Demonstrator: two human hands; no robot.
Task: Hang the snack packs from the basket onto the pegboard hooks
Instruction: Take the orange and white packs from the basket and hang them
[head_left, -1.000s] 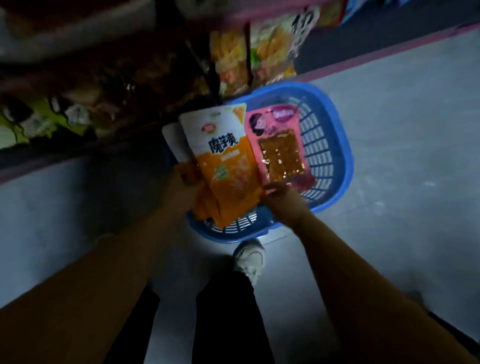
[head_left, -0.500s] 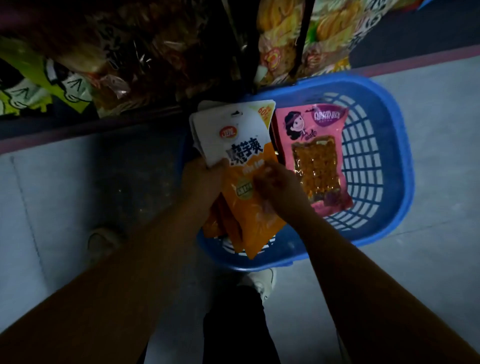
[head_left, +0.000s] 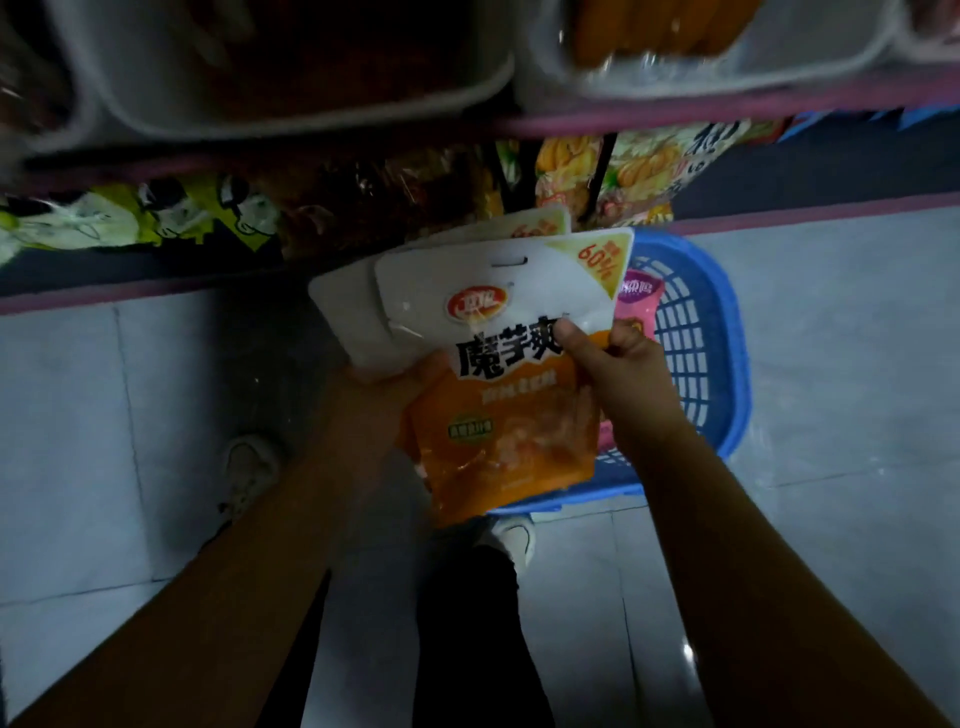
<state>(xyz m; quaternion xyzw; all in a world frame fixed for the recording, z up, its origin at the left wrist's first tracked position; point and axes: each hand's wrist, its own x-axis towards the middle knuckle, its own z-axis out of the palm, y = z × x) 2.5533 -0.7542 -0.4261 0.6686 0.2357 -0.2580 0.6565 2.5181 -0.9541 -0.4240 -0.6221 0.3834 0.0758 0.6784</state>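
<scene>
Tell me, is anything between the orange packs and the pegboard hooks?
The hooks cannot be made out in this dark view. Both hands, left and right, hold the orange packs above the basket; hanging snack bags crowd the rack.

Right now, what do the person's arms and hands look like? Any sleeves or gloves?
Both arms are bare along all that shows, with no sleeves. The left hand and right hand wear no gloves, and I see no rings, watch or bracelets, though the light is dim. Short nail on the right thumb.
</scene>
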